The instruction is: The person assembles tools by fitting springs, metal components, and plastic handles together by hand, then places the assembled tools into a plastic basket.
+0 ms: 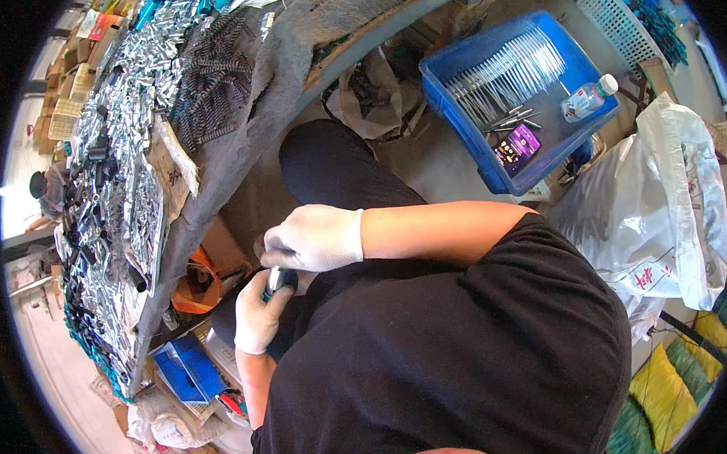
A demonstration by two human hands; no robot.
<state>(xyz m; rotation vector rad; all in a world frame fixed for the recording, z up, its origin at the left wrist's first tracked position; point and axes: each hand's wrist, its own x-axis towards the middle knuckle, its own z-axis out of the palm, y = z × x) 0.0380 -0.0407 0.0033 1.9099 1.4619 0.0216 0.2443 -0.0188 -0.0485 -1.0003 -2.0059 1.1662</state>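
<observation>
My left hand [258,318], in a white glove, is closed around a small dark piece [281,281] with a shiny metal part and a bit of teal at its edge. Its exact kind is hard to make out. Just above it, close to the piece, is my gloved right hand [319,238] with its fingers curled in. Whatever those fingers hold, if anything, is hidden and blurred. Both hands are over my lap, beside the edge of a workbench [221,182]. Heaped on that bench are silver metal parts [132,83], black coil springs [212,86] and small black pieces [93,185].
At the upper right stands a blue bin [501,177] with metal rods [517,64], a bottle [584,103] and a lit phone [517,149]. A white plastic sack [644,213] is beside it. Under the bench lie an orange bag [195,291] and a blue case [189,369]. Another person [48,192] is far left.
</observation>
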